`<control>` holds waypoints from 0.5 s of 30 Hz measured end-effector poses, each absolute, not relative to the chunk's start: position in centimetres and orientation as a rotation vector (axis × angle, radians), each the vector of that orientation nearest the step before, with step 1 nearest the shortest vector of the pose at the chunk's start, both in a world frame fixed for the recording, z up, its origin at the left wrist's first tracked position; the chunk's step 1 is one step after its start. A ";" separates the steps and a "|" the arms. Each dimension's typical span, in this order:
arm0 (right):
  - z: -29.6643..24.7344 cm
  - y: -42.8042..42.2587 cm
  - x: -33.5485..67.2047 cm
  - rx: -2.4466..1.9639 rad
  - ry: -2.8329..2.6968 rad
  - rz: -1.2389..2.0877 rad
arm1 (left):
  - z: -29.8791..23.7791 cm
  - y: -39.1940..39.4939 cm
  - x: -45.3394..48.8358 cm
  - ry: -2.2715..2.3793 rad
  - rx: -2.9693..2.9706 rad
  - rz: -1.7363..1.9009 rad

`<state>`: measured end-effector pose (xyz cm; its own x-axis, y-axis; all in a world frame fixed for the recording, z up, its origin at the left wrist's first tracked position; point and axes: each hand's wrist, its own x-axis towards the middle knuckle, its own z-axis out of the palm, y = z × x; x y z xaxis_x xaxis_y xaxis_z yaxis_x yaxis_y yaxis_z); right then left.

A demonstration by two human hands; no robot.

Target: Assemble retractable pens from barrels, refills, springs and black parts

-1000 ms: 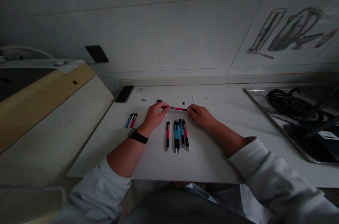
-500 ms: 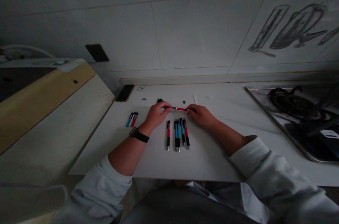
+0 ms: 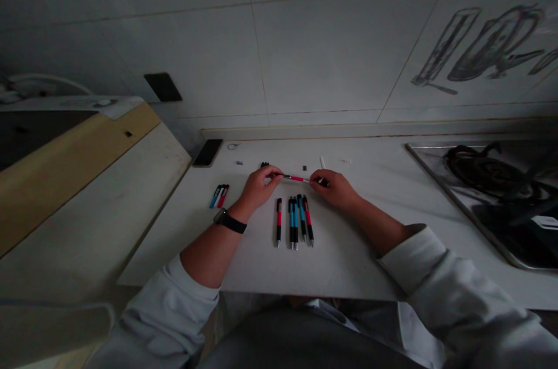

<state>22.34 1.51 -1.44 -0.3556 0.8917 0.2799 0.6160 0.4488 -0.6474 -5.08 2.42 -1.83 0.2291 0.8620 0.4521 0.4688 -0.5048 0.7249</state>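
A red ballpoint pen lies level between my two hands, above the counter. My left hand pinches its black end between thumb and fingers. At the other end my right hand is closed on the pen's black grip section, mostly hidden by the fingers. A short pale stretch shows between the red barrel and my right fingertips. Just below the hands, a lone red pen lies on the counter, beside a group of blue pens and another red pen.
Short blue and red pen barrels lie left of my left hand. Behind the hands are small black parts, little springs, a dark piece and a white stick. A phone lies back left; a gas stove stands right.
My right hand has shifted slightly right, away from the red barrel, and a pale stretch now shows there. My left hand still grips the other end. The view has shifted slightly.
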 end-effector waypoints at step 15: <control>-0.1 1.2 23.1 -1.594 -2.321 0.246 | -2.1 3.1 -6.2 1.405 2.151 1.111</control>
<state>23.15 1.24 -0.14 -0.3305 0.9304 0.1586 0.8764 0.3649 -0.3144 -6.19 3.07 -2.09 0.2046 0.8825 0.4235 0.6157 -0.4524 0.6452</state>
